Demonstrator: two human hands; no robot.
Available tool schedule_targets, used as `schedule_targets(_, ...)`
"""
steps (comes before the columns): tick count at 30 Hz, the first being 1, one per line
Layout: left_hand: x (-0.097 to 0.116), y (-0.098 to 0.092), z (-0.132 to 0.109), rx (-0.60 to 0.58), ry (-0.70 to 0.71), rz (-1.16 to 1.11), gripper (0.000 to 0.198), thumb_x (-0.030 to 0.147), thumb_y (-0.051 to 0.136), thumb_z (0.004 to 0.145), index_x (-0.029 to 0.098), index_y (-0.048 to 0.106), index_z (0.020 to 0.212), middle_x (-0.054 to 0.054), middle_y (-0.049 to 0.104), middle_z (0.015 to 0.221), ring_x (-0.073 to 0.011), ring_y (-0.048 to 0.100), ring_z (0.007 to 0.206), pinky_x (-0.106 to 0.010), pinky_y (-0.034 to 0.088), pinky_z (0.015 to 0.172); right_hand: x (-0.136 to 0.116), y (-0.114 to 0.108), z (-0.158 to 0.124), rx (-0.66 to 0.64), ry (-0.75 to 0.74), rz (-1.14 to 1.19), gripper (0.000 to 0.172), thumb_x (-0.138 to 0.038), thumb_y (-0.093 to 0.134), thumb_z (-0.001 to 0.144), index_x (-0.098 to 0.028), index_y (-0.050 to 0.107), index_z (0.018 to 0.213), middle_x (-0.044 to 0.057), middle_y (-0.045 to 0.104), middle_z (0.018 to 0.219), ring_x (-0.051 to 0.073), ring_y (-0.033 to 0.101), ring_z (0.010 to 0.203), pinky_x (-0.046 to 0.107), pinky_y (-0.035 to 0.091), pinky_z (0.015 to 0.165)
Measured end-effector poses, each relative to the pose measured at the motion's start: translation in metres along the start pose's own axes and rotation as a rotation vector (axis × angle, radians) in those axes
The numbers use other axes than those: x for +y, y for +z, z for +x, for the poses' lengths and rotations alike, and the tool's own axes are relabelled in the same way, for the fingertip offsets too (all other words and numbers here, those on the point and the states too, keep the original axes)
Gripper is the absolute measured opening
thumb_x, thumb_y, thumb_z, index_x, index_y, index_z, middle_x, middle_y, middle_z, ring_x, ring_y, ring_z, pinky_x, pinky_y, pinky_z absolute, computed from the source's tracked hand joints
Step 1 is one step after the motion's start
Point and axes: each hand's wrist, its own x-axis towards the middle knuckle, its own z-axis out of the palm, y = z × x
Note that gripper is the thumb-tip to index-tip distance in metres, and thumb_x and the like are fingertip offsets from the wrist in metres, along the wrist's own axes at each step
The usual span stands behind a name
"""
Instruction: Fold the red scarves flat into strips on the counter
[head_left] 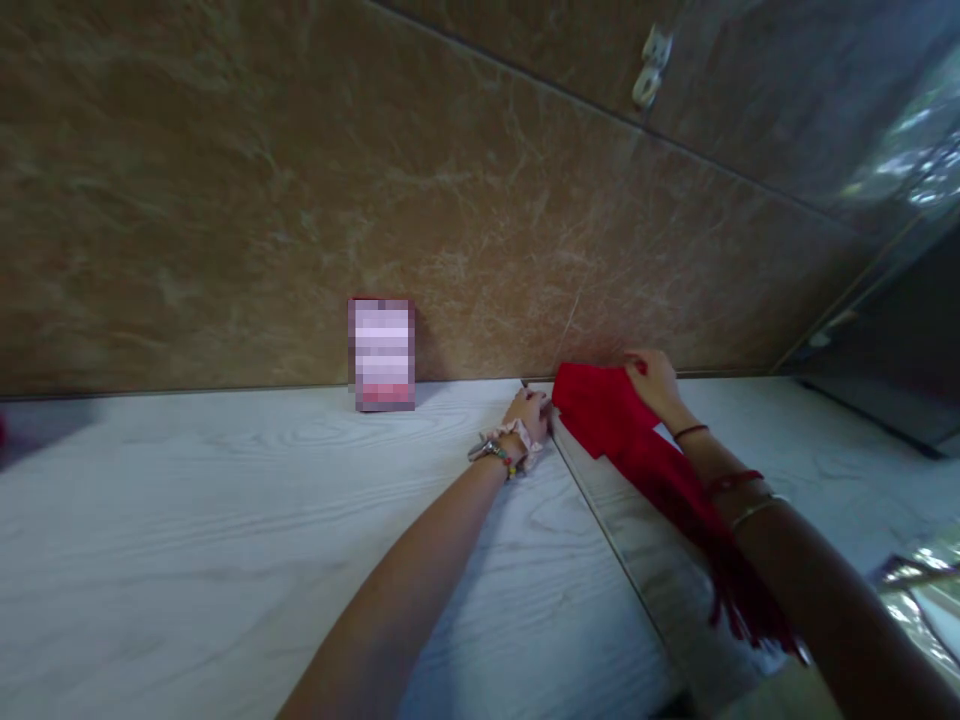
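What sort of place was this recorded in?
Likely an indoor room, home or shop unclear: a brown marbled wall bearing a small white fitting meets a white wood-grain surface.

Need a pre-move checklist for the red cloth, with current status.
1. Right hand at the cloth: ok, fingers at its far right corner.
2. Left hand gripping the cloth: cannot tell; it is at the left edge, fingertips unclear.
3. Whole cloth in view: not ok, the right forearm crosses in front of part of it.
4. Fringe neat: not ok, strands splay at the near end.
5. Pixelated item clear of the cloth: ok, stands apart, left of both hands.
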Motion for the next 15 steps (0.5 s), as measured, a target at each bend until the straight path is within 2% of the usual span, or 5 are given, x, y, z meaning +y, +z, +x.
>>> schedule_targets(3, -0.012, -0.013, -0.02, -0.049, 0.067, 0.061, 0.038, 0.007, 0.048, 0.071, 0.008, 0.059, 0.108, -0.015, 0.055, 0.111, -0.0226, 0.055, 0.101, -0.031, 0.046, 0.09, -0.041, 0.005, -0.033, -0.039, -0.195, 0.121, 0.031, -0.02, 0.043, 0.077, -0.015, 0.064, 0.099, 0.01, 0.062, 0.102, 0.021, 0.053, 0.1, 0.035, 0.04, 0.093)
schedule_targets(6, -0.036, -0.04, -0.053, -0.112, 0.162, 0.096, 0.036, 0.008, 0.051, 0.071, 0.01, 0.062, 0.105, -0.012, 0.056, 0.114, -0.0208, 0.055, 0.104, -0.029, 0.044, 0.093, -0.08, 0.017, -0.07, -0.092, -0.376, 0.256, 0.026, -0.019, 0.044, 0.076, -0.018, 0.065, 0.092, 0.009, 0.061, 0.095, 0.023, 0.054, 0.094, 0.039, 0.042, 0.089)
schedule_targets(11, -0.103, -0.115, -0.124, -0.152, 0.197, 0.111, 0.029, 0.012, 0.048, 0.075, 0.012, 0.063, 0.1, -0.011, 0.057, 0.115, -0.0186, 0.052, 0.109, -0.03, 0.04, 0.097, -0.149, 0.038, -0.116, -0.267, -0.508, 0.334, 0.026, -0.011, 0.044, 0.075, -0.015, 0.064, 0.091, 0.011, 0.06, 0.094, 0.022, 0.055, 0.094, 0.04, 0.041, 0.091)
schedule_targets(13, -0.134, -0.146, -0.153, -0.116, 0.27, 0.188, 0.029, 0.015, 0.045, 0.077, 0.012, 0.063, 0.101, -0.011, 0.058, 0.113, -0.0182, 0.053, 0.107, -0.031, 0.042, 0.095, -0.178, 0.045, -0.13, -0.337, -0.546, 0.355, 0.026, -0.011, 0.045, 0.076, -0.012, 0.063, 0.095, 0.013, 0.06, 0.097, 0.022, 0.055, 0.097, 0.039, 0.04, 0.093)
schedule_targets(15, -0.159, -0.173, -0.179, -0.048, 0.234, 0.27, 0.03, 0.017, 0.043, 0.079, 0.014, 0.062, 0.102, -0.009, 0.059, 0.112, -0.0173, 0.053, 0.106, -0.031, 0.042, 0.094, -0.206, 0.049, -0.141, -0.382, -0.581, 0.382, 0.026, -0.012, 0.047, 0.076, -0.011, 0.063, 0.097, 0.014, 0.061, 0.1, 0.023, 0.054, 0.099, 0.038, 0.039, 0.094)
